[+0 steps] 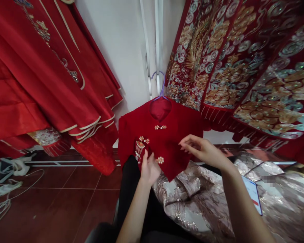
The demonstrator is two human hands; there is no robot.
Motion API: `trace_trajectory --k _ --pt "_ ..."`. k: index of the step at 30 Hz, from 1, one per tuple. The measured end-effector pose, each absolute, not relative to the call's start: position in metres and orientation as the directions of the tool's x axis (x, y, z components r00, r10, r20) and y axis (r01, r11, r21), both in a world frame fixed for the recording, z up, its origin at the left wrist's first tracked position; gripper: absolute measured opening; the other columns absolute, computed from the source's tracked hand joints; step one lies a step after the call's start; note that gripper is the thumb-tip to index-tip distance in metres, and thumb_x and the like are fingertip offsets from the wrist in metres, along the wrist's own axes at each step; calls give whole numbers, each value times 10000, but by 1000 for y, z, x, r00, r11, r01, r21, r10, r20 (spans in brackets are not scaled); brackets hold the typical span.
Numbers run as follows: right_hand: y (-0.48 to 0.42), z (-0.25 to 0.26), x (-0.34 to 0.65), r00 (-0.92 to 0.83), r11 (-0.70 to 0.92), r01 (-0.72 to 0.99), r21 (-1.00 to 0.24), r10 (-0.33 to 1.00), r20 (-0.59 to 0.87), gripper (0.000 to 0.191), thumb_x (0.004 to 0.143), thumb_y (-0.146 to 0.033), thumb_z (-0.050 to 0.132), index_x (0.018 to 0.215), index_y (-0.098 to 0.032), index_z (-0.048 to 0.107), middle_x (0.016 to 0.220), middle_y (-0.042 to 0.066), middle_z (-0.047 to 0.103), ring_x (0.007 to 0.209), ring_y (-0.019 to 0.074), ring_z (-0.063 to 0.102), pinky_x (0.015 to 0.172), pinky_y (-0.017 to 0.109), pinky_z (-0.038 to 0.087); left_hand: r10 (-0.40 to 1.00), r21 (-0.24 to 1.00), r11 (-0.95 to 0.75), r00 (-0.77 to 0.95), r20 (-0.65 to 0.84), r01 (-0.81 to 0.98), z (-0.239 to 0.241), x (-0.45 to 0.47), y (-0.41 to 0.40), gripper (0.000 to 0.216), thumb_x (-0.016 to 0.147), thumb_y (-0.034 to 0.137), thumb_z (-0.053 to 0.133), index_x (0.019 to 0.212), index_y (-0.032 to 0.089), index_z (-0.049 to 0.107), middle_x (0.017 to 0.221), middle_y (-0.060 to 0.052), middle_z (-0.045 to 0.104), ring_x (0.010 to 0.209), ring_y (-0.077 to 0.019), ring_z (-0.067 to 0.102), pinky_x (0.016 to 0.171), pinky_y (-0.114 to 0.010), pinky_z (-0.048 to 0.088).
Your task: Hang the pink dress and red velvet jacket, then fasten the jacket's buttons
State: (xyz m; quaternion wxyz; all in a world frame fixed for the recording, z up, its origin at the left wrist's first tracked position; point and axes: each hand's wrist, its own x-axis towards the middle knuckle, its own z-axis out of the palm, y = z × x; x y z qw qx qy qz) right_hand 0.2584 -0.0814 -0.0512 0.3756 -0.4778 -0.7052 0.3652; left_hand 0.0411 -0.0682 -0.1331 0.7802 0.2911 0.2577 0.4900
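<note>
A small dark red velvet garment (172, 135) hangs on a purple hanger (160, 86) in front of me, over my lap. It has pearl knot buttons (160, 127) and a tasselled ornament (140, 148) on its left front. My left hand (149, 168) grips the garment's lower front edge beside a pearl button (160, 160), fingers closed on the cloth. My right hand (200, 148) hovers at the garment's right side with its fingers loosely curled and apart, touching the velvet lightly.
Red robes with cream piping (53, 84) hang at the left. Heavily embroidered red and gold garments (243, 67) hang at the upper right. Silvery brocade fabric (192, 199) lies across my lap, with a tablet or phone (253, 194) on it. White cables (5, 189) lie on the dark red tiled floor.
</note>
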Motion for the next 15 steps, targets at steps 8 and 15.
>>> trace_trajectory --k 8,15 --pt "-82 -78 212 -499 346 424 -837 860 103 174 794 -267 650 948 -210 591 794 10 647 744 152 615 681 284 509 885 659 389 460 -74 -643 -116 16 -94 712 800 712 374 1266 197 531 1247 -155 575 1185 -309 520 972 -523 404" --pt "-71 -117 172 -398 365 507 -781 903 164 201 712 -116 655 845 -194 525 813 15 588 725 142 585 685 269 481 943 648 300 318 -93 -700 -132 4 -106 601 825 499 511 1350 207 477 1298 -133 536 1234 -261 484 1081 -461 327"
